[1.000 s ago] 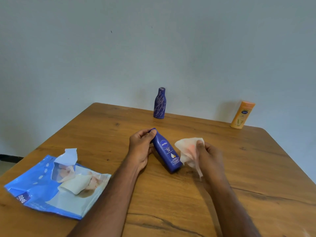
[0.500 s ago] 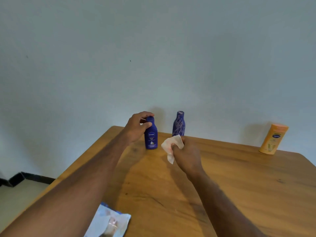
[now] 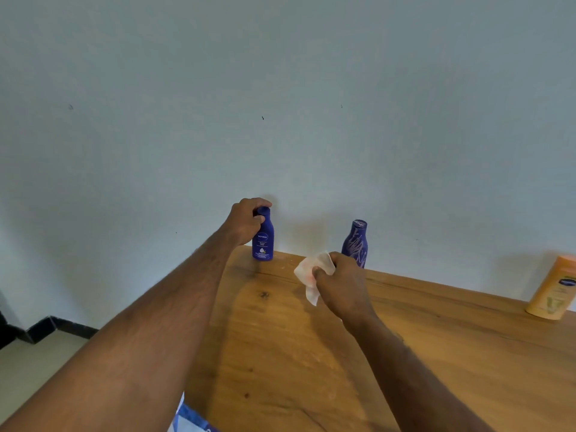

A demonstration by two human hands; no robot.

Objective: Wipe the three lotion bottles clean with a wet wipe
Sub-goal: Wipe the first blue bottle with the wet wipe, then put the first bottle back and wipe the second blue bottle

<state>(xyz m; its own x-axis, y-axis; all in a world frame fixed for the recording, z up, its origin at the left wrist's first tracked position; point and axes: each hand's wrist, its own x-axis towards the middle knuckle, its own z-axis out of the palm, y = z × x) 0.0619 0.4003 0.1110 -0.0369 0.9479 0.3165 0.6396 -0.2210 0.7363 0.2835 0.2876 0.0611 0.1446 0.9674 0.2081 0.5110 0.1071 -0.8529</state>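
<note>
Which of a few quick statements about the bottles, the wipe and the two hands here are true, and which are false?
1. The left hand grips the Nivea bottle near its cap. True.
2. The Nivea bottle lies on its side. False: it stands upright at the table's far edge.
3. The right hand holds a crumpled wet wipe. True.
4. The wipe is pressed against the orange bottle. False: that bottle stands untouched far to the right.
5. The patterned purple bottle stands just behind the right hand. True.
</note>
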